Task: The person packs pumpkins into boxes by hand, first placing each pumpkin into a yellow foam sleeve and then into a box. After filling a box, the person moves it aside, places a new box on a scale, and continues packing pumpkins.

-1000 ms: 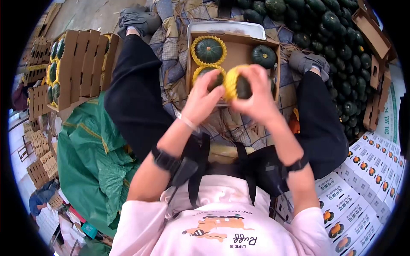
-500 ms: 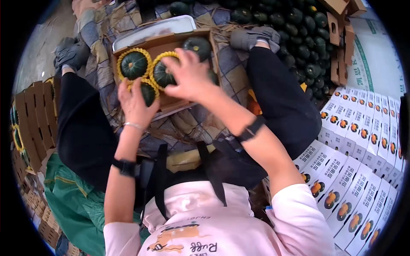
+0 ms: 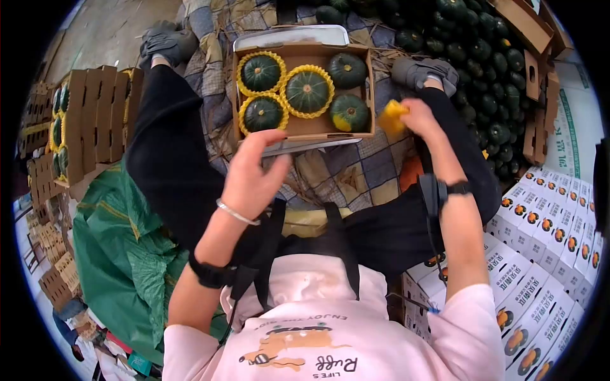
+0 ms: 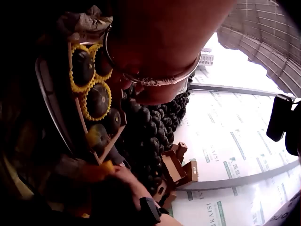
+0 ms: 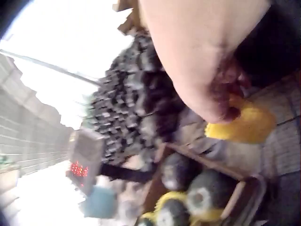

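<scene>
A cardboard box [image 3: 306, 58] holds several dark green pumpkins. Three wear yellow foam nets: one pumpkin [image 3: 262, 73] at the back left, one [image 3: 263, 114] at the front left and one [image 3: 307, 91] in the middle. Bare pumpkins fill the right side, one [image 3: 347, 70] behind another [image 3: 349, 113] with a yellow patch. My right hand [image 3: 422, 119] pinches a yellow foam net [image 5: 249, 123] to the right of the box, with no pumpkin inside it. By the front left edge, my left hand [image 3: 253, 176] has loosely bent fingers and thumb apart, holding nothing.
Under the box lies a metal tray [image 3: 286, 37]. A large pile of pumpkins [image 3: 483, 82] rises at the back right. White printed cartons [image 3: 527, 305] stand at the right, packed boxes [image 3: 92, 114] at the left beside a green sack [image 3: 121, 254]. A red digital display [image 5: 80, 170] shows.
The middle pumpkin in its foam net has been set into the box and let go. My left hand has drawn back from the front-left pumpkin; my right hand has moved right and taken a foam net.
</scene>
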Available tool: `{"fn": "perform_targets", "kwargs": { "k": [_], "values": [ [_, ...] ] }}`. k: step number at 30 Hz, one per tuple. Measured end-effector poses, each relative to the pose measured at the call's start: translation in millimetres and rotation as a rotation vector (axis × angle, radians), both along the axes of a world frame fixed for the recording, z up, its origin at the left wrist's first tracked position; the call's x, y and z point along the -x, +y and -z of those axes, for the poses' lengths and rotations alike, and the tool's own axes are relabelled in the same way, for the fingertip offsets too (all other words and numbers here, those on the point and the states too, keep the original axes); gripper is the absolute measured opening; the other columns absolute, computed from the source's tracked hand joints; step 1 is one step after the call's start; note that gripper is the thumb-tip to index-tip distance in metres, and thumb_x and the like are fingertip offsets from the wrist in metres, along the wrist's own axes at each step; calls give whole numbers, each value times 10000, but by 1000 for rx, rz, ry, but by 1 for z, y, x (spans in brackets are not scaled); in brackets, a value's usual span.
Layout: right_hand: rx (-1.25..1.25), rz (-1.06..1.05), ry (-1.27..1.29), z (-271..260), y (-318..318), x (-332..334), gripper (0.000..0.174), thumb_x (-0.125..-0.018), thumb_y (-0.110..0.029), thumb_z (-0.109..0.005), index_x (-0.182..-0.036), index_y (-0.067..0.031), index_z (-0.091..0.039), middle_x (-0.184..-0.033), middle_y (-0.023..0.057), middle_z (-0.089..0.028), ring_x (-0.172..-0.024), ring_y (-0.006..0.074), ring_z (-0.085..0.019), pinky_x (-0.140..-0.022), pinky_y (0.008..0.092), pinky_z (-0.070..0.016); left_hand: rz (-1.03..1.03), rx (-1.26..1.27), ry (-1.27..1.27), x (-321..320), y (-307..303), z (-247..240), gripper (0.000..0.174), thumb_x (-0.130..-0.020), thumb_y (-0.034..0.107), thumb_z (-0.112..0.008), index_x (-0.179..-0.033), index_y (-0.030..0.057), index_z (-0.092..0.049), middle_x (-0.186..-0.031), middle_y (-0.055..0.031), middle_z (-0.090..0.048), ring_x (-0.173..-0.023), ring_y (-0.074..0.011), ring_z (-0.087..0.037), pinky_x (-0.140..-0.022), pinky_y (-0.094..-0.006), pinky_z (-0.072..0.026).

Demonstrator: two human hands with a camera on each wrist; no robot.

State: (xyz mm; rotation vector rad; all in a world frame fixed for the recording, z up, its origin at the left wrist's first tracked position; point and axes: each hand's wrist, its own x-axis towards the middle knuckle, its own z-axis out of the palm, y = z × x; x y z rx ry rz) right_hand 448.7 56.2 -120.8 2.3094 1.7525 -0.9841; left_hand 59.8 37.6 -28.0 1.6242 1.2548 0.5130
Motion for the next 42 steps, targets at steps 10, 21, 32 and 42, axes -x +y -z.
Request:
{"fn": "perform_targets", "kwargs": {
  "k": [10, 21, 32, 42],
  "values": [
    [-975, -42, 339, -103, -80, 178, 245, -840, -107, -652, -1067, -16, -630, -931, 116, -617, -799, 245, -618, -723, 296, -502, 60, 621, -520, -26, -24, 3, 358, -902, 233, -634, -1125, -40, -570, -932, -50, -643, -825, -94, -590, -728, -258, -499],
    [-83, 528, 1322, -126, -89, 204, 271, -805, -111, -717, -1019, 5, -597, -951, 43, -666, -857, 118, -615, -785, 269, -487, 40, 655, -907, 1, -29, -20, 601, -804, 45, -692, -1342, 35, -422, -1113, -83, -574, -1018, -160, -564, -895, -263, -438],
    [-25, 696, 1763, -104, -92, 175, 169, -842, -34, -649, -861, -68, -484, -966, 51, -606, -814, 137, -625, -677, 249, -541, -244, -415, 94, 9, 5, -8, 525, -621, -137, -519, -1111, 32, -604, -940, -66, -516, -867, -189, -542, -754, -295, -456],
    [159, 703, 1809, -104, -106, 173, 278, -806, -114, -685, -1030, -8, -558, -971, 74, -659, -907, 155, -646, -814, 288, -520, 126, 1008, -1114, -13, -1, 18, 572, -985, 387, -448, -1355, -45, -389, -1126, -103, -608, -1004, -147, -595, -873, -294, -486]
  ]
}}
